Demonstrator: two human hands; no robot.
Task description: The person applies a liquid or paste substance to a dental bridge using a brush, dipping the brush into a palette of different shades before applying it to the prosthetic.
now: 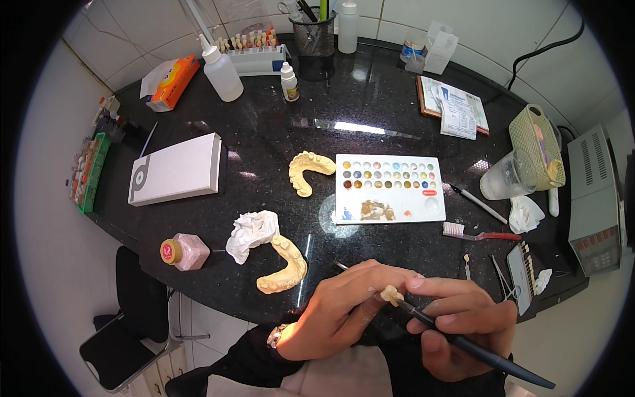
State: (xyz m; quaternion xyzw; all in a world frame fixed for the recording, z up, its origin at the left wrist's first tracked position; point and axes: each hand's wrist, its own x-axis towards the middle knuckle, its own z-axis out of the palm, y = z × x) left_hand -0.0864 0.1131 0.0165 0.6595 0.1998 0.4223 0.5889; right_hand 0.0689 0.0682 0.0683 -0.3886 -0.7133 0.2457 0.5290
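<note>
Low in the view, my left hand pinches a small cream dental crown between thumb and fingers. My right hand grips a dark-handled brush, its thin tip reaching the crown's right side. A grey rod end sticks out behind my left hand; whether I hold it is hidden. Beyond my hands lies a white palette with rows of coloured wells and brown smears. Two yellowish dental casts, one nearer and one farther, rest to its left, with a crumpled tissue beside the nearer.
A pink jar and a white box stand left. On the right are a toothbrush, a clear cup, a shade guide and tweezers. Bottles and a pen holder line the back.
</note>
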